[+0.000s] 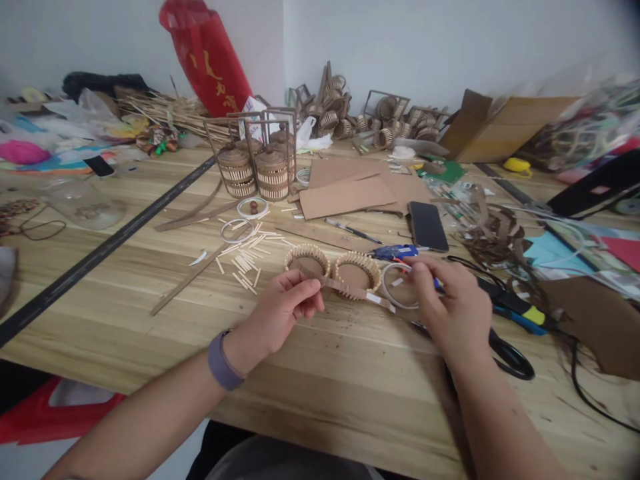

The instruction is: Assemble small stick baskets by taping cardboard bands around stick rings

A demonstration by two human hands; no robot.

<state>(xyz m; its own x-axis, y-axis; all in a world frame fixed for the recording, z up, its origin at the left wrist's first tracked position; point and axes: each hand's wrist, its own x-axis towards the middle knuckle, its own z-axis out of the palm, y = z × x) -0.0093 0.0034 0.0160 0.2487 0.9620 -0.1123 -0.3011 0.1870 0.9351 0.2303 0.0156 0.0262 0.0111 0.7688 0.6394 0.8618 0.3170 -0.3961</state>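
Note:
My left hand (287, 307) pinches one end of a thin brown cardboard strip (350, 289), fingers closed on it. My right hand (450, 310) grips the strip's other end, which carries a small white piece, just over a white ring (397, 287). Behind the strip lie two round cardboard discs edged with short sticks (307, 261) (356, 273). A purple band is on my left wrist.
Loose short sticks (245, 257), a blue glue gun (395, 252), a black phone (427, 225), black scissors (510, 353), cardboard sheets (350, 190), finished stick lanterns in frames (260, 167) and a long black ruler (100, 257) lie on the wooden table (350, 387). Clutter crowds the right and far edges.

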